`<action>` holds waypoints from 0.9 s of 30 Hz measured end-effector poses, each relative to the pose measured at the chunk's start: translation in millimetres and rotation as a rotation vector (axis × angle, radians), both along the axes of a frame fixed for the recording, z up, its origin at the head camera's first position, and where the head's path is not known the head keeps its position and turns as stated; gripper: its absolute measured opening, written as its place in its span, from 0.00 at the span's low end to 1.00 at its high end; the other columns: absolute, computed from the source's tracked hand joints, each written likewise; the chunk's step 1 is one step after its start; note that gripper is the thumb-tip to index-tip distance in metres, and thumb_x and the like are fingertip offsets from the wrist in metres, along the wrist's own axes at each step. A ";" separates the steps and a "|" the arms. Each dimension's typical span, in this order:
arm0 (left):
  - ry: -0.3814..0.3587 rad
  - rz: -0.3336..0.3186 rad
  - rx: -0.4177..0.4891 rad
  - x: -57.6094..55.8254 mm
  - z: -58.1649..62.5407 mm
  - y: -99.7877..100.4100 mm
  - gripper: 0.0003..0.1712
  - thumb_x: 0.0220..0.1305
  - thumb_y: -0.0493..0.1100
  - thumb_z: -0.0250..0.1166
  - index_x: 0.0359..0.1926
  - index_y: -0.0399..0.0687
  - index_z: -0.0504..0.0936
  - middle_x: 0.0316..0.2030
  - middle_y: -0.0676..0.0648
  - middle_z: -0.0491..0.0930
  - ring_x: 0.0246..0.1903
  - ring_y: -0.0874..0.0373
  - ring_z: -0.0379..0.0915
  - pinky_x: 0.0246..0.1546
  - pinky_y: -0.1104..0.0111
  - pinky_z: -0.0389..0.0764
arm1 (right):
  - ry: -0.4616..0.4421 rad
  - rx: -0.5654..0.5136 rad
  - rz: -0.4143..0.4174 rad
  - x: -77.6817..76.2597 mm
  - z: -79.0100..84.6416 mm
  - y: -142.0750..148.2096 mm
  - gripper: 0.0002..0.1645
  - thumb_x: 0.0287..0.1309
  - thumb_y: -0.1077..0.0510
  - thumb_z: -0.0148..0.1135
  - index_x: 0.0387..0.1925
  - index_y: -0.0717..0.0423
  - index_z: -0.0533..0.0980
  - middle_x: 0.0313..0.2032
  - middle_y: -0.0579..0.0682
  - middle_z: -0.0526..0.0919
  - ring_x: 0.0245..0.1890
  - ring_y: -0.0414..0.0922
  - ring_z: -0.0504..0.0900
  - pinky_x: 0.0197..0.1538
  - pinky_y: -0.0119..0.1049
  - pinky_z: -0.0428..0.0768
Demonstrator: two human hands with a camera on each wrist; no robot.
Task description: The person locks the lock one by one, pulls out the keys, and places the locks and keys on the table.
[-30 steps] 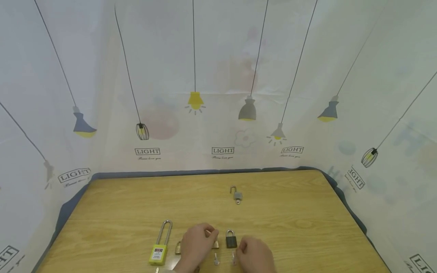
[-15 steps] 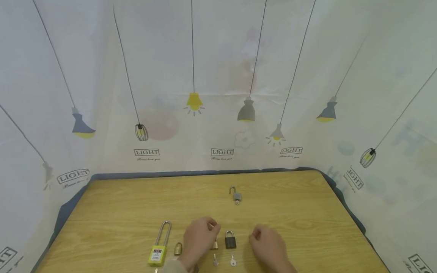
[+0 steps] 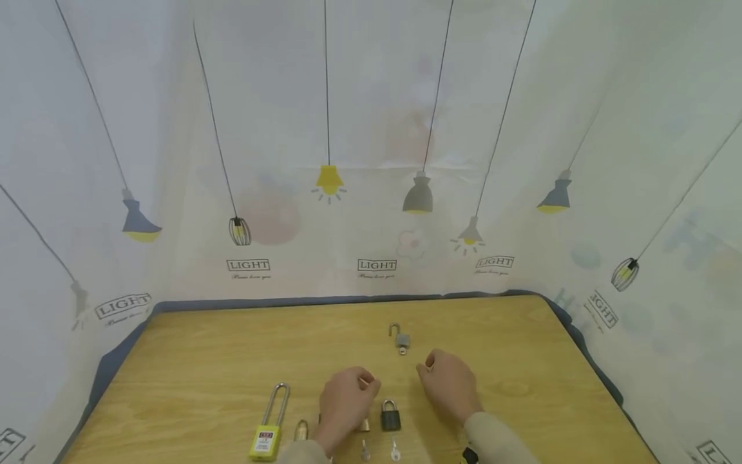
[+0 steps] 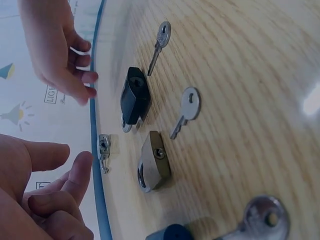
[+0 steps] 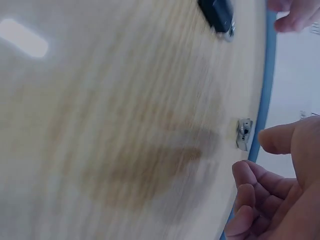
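Observation:
My left hand (image 3: 348,403) hovers over a brass padlock (image 3: 364,425), partly covering it; the fingers are loosely bent with nothing between them. In the left wrist view thumb and forefinger stand apart, left of that brass padlock (image 4: 156,162). My right hand (image 3: 451,386) is above the table, right of a black padlock (image 3: 391,419), loosely curled and holding nothing. Nearest its fingertips, farther back, lies a silver padlock (image 3: 402,340) with its shackle swung out and a key in it. Below the brass and black padlocks lie two silver keys, one left (image 3: 365,450), one right (image 3: 395,450).
A yellow long-shackle padlock (image 3: 265,444) lies at the left, beside another brass padlock (image 3: 301,430). A further key (image 4: 265,220) and a dark rounded object (image 4: 172,234) show low in the left wrist view. Fabric walls surround the wooden table (image 3: 232,341).
My right hand has left the key by the black padlock, moving right and then forward, nearer the silver padlock. My left hand has shifted slightly right.

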State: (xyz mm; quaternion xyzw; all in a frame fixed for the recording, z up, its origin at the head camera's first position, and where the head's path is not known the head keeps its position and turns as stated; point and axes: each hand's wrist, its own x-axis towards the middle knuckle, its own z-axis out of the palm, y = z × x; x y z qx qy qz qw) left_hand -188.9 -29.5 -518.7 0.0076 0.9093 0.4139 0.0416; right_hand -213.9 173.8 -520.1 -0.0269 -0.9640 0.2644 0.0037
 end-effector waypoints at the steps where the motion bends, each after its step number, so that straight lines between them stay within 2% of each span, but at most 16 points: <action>1: -0.002 0.003 0.001 1.0 0.1 -1.2 0.10 0.59 0.50 0.66 0.35 0.51 0.83 0.23 0.55 0.81 0.15 0.64 0.72 0.18 0.67 0.74 | 0.001 0.016 -0.004 -5.1 -2.5 -2.7 0.16 0.58 0.48 0.62 0.34 0.58 0.79 0.28 0.50 0.83 0.24 0.43 0.77 0.27 0.40 0.78; 4: 0.009 0.018 -0.017 3.9 0.1 -5.2 0.09 0.58 0.50 0.66 0.34 0.51 0.83 0.23 0.55 0.81 0.16 0.65 0.72 0.19 0.68 0.74 | 0.004 0.052 -0.018 -18.4 -7.0 -10.2 0.20 0.58 0.45 0.61 0.36 0.60 0.79 0.33 0.53 0.84 0.28 0.45 0.79 0.31 0.42 0.79; 9: 0.045 0.039 -0.053 5.5 -0.2 -9.8 0.08 0.57 0.51 0.67 0.32 0.55 0.83 0.24 0.57 0.82 0.22 0.65 0.72 0.24 0.66 0.74 | -0.005 0.075 -0.070 -35.0 -9.4 -21.6 0.23 0.61 0.42 0.58 0.29 0.59 0.76 0.24 0.51 0.79 0.20 0.45 0.74 0.23 0.40 0.75; 12: 0.042 0.034 -0.049 6.1 -1.4 -11.2 0.08 0.57 0.51 0.67 0.33 0.54 0.83 0.24 0.58 0.81 0.22 0.65 0.72 0.26 0.65 0.74 | 0.012 0.149 -0.085 -41.5 -11.2 -28.3 0.27 0.62 0.39 0.55 0.19 0.56 0.71 0.17 0.49 0.74 0.17 0.45 0.70 0.30 0.46 0.76; 15: 0.029 0.035 -0.052 8.1 -2.2 -12.5 0.08 0.57 0.51 0.67 0.33 0.54 0.83 0.24 0.58 0.81 0.23 0.65 0.72 0.27 0.64 0.75 | 0.030 0.218 -0.100 -46.3 -13.2 -34.6 0.30 0.61 0.37 0.55 0.13 0.52 0.67 0.14 0.49 0.72 0.18 0.47 0.70 0.40 0.55 0.74; 17: 0.029 0.041 -0.061 9.5 -2.3 -13.9 0.08 0.57 0.51 0.67 0.33 0.54 0.83 0.24 0.58 0.81 0.23 0.64 0.72 0.27 0.64 0.74 | 0.036 0.237 -0.110 -49.5 -14.3 -38.7 0.30 0.59 0.36 0.55 0.13 0.53 0.68 0.15 0.50 0.73 0.20 0.48 0.71 0.43 0.56 0.72; 22: 0.029 0.044 -0.065 10.6 -2.5 -17.8 0.07 0.57 0.52 0.67 0.32 0.55 0.83 0.23 0.59 0.80 0.22 0.65 0.71 0.25 0.64 0.74 | 0.047 0.291 -0.112 -57.8 -18.0 -45.7 0.30 0.54 0.31 0.58 0.23 0.54 0.73 0.22 0.51 0.76 0.26 0.50 0.73 0.45 0.55 0.68; 27: 0.051 0.041 -0.054 11.5 -3.7 -20.0 0.07 0.56 0.50 0.68 0.30 0.55 0.83 0.21 0.59 0.80 0.20 0.65 0.71 0.21 0.66 0.73 | 0.046 0.333 -0.110 -64.8 -21.0 -47.8 0.32 0.52 0.29 0.60 0.27 0.56 0.74 0.22 0.52 0.76 0.28 0.52 0.74 0.46 0.56 0.67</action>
